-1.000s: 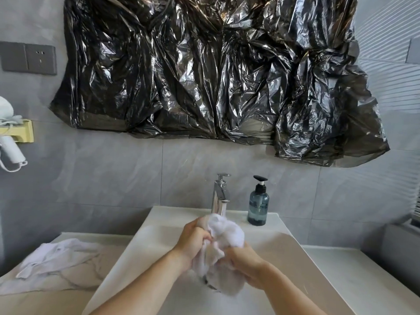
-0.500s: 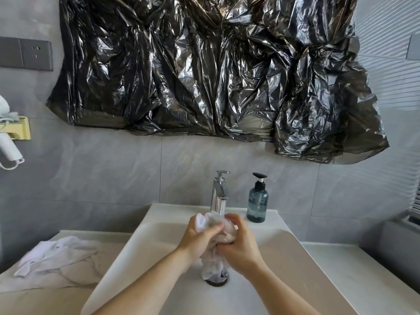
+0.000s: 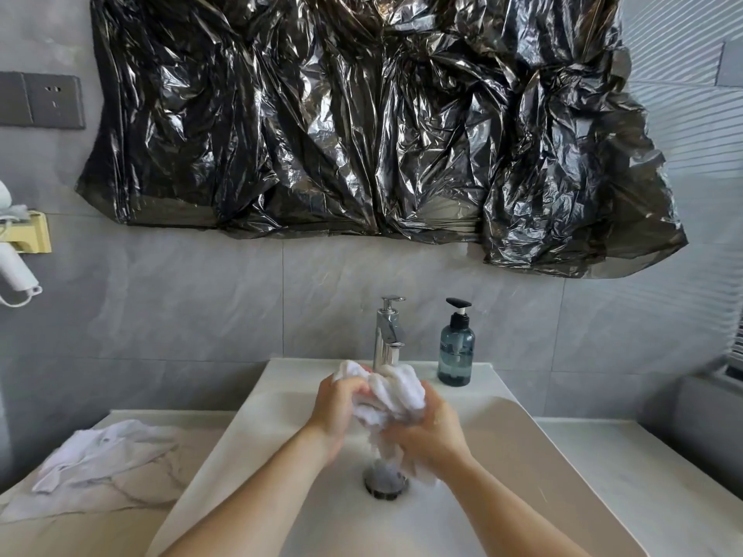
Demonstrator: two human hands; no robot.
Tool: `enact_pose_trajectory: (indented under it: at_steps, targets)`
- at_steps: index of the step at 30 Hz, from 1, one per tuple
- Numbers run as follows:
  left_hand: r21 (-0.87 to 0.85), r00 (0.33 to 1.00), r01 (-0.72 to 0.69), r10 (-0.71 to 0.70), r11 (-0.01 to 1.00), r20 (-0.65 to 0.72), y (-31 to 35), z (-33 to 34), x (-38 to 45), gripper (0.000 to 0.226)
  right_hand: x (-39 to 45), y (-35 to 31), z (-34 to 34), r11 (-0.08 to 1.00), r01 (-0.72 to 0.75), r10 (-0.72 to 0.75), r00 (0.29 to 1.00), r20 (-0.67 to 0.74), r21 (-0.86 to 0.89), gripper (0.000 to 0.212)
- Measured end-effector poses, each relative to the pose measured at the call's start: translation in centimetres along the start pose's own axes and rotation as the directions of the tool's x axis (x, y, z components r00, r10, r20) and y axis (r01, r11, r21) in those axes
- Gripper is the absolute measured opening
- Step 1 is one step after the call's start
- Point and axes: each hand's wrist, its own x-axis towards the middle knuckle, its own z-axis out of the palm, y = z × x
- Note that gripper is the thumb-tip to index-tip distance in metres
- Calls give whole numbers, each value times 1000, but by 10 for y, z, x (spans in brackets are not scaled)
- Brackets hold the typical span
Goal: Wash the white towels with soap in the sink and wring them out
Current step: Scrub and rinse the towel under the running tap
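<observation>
Gripping bunched towel [image 3: 392, 396], both hands curled

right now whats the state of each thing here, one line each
left hand: gripping the bunched towel
right hand: gripping the same towel lower down
white towel: crumpled, held over the sink
second white towel: lying loose on the counter, untouched
faucet: no stream visible
soap bottle: upright on the sink ledge
drain plug: cannot tell whether it is open
sink: no standing water visible
</observation>
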Motion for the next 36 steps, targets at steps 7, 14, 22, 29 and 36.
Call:
enact_pose_trajectory:
  at_steps: [7, 14, 22, 29, 36]
  targets:
    - [132, 1000, -24, 25, 991, -4, -13, -1, 5, 74, 6, 3, -4, 999, 23, -33, 976, -214, -48, 52]
    - [172, 990, 12, -36, 985, 138, -28, 6, 11, 46, 3, 0, 5, 954, 291, -296, 952, -81, -69, 73]
    - [2, 981, 33, -32, 999, -189, -25, -2, 18, 32, 6, 8, 4, 994, 87, -98, 976, 195, 68, 105]
    - [167, 1000, 7, -4, 986, -16, -18, -3, 17, 35, 0, -5, 2, 990, 104, -103, 995, 16, -92, 28]
    - [371, 999, 20, -33, 929, 29, -24, 6, 6, 74, 5, 4, 2, 990, 116, -125, 985, -120, -85, 33]
